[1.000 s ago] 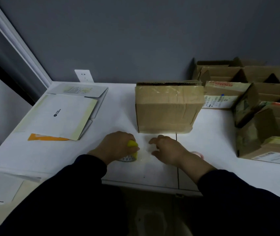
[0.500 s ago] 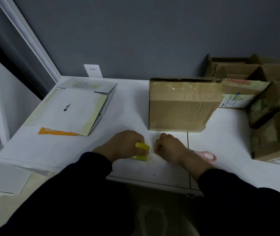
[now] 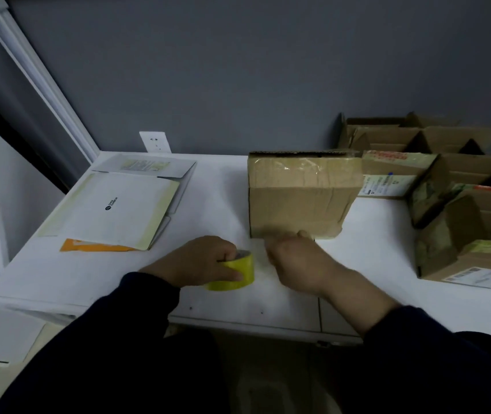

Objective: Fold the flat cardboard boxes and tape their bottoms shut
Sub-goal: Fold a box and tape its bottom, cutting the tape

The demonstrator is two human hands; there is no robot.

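Yellow tape roll (image 3: 233, 273), one, in left hand (image 3: 202, 261).

The person wears a dark navy long-sleeved top of plain, matte cloth. The left sleeve (image 3: 104, 339) is loose and softly creased. Its cuff ends at the wrist, over the white counter (image 3: 268, 309), so only the bare left hand (image 3: 202, 261) shows. The right sleeve (image 3: 447, 369) is of the same cloth. Its cuff ends at the counter's near edge, baring the forearm behind the right hand (image 3: 295, 261), which is motion-blurred.
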